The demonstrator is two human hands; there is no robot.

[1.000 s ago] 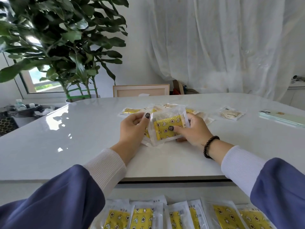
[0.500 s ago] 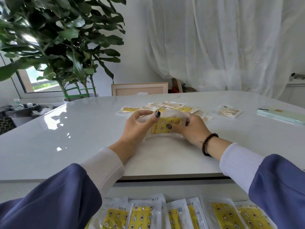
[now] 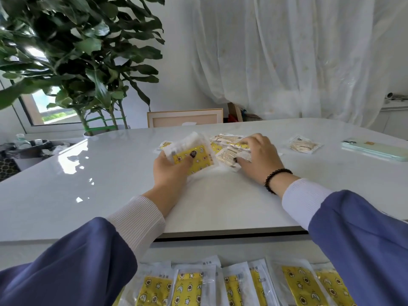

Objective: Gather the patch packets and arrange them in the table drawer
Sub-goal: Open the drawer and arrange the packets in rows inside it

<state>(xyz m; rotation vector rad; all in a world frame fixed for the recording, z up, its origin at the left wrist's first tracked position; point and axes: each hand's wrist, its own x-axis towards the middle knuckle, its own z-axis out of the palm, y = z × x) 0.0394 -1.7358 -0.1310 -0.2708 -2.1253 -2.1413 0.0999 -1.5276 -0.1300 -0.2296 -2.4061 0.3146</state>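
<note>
My left hand [image 3: 171, 171] grips a small stack of yellow patch packets [image 3: 194, 155] in clear wrappers, thumb on top, just above the white table [image 3: 110, 184]. To its right, my right hand [image 3: 258, 157] rests on loose packets [image 3: 229, 154] lying on the table, its thumb and fingers closing on one of them. One more packet [image 3: 303, 145] lies apart, further right. In the open drawer [image 3: 242, 250] below the table's front edge, several yellow packets [image 3: 220, 286] lie side by side in a row.
A pale green phone [image 3: 375, 149] lies at the table's right edge. Behind the table stand a large leafy plant [image 3: 72, 62], a framed board [image 3: 185, 118] and a white curtain [image 3: 298, 58]. A cluttered stand [image 3: 19, 149] is at the far left.
Both hands held the stack together earlier. Now the right hand has let go and moved right onto the loose packets, while the left hand alone keeps the stack.
</note>
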